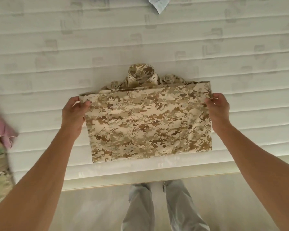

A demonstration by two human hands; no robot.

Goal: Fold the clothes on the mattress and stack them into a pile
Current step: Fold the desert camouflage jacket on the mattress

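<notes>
Left hand [74, 110] and right hand [218, 108] each pinch a top corner of the folded-over flap of the desert-camo shirt [148, 122], thumbs on top, fingers curled under the edge. Shirt spans flat between the two grips on the white mattress [140, 39], collar [141, 75] just beyond them. Pink cloth [5, 129] well outboard of left grip; pale blue garment [158, 4] far beyond.

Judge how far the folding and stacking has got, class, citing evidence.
Done: the camouflage shirt is nearly folded into a rectangle. In hand: left hand and right hand pinch its far corners. Left: clothes at the left edge and a pale garment lie unfolded; no pile visible.
</notes>
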